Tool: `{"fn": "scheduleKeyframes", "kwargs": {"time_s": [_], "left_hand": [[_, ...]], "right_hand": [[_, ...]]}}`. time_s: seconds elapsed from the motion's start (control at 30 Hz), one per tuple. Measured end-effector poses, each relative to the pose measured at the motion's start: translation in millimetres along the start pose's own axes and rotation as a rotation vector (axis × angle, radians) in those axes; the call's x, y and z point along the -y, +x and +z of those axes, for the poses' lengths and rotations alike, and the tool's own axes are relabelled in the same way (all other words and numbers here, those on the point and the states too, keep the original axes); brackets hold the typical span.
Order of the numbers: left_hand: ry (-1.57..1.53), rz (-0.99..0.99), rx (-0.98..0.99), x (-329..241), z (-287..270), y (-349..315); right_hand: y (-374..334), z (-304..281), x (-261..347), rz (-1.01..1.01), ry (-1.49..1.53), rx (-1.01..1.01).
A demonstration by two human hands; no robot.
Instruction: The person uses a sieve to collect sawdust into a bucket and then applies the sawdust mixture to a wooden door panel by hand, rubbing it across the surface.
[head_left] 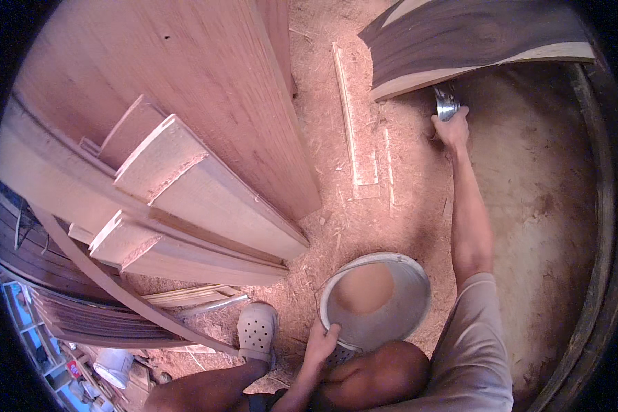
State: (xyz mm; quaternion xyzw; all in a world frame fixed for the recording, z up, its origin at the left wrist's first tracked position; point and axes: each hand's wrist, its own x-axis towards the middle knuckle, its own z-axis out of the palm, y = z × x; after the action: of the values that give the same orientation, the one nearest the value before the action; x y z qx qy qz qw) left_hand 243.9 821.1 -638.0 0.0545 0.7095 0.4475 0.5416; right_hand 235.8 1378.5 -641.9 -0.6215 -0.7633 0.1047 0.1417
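My left hand (321,343) grips the near-left rim of a round grey bucket (399,323), which is tilted with its mouth toward me. A patch of tan sawdust (365,287) lies inside it. My right arm is stretched far forward. In its hand (453,128) is a shiny metal cup or scoop (446,104), held just below the edge of a dark-and-pale wooden slab (481,38). The fingers are closed round the near end of the metal piece. Part of that piece is in the slab's shadow.
Wide planks and panels (206,82) lean at the left, with grooved boards (220,196) in front. A thin wooden strip (350,123) lies on the sawdust-covered floor. My clog (257,328) stands beside the bucket. A dark beam (601,172) curves along the right.
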Motion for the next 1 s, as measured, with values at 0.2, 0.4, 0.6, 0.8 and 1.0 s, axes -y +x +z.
{"fn": "scheduleKeyframes", "kwargs": {"time_s": [0.2, 0.4, 0.6, 0.8, 1.0], "left_hand": [[0.019, 0.061, 0.035, 14.5, -2.0, 3.2], [0.019, 0.036, 0.064, 33.7, -8.7, 1.6], [-0.058, 0.005, 0.017, -10.1, 7.6, -16.0], [-0.11, 0.004, 0.038, 27.9, 0.0, -1.0], [-0.054, 0.023, 0.093, 10.9, 6.0, -7.6]], "right_hand": [[10.7, 30.7, -93.8, 0.334, 0.79, -0.124], [-110.0, 25.1, -105.8, 0.706, 1.714, -0.019], [-224.1, -26.7, -137.2, 0.867, 1.839, -0.018], [-294.4, -42.3, -153.7, 0.829, 1.86, 0.083], [-382.1, -131.6, -134.7, 0.655, 1.798, 0.002]]}}
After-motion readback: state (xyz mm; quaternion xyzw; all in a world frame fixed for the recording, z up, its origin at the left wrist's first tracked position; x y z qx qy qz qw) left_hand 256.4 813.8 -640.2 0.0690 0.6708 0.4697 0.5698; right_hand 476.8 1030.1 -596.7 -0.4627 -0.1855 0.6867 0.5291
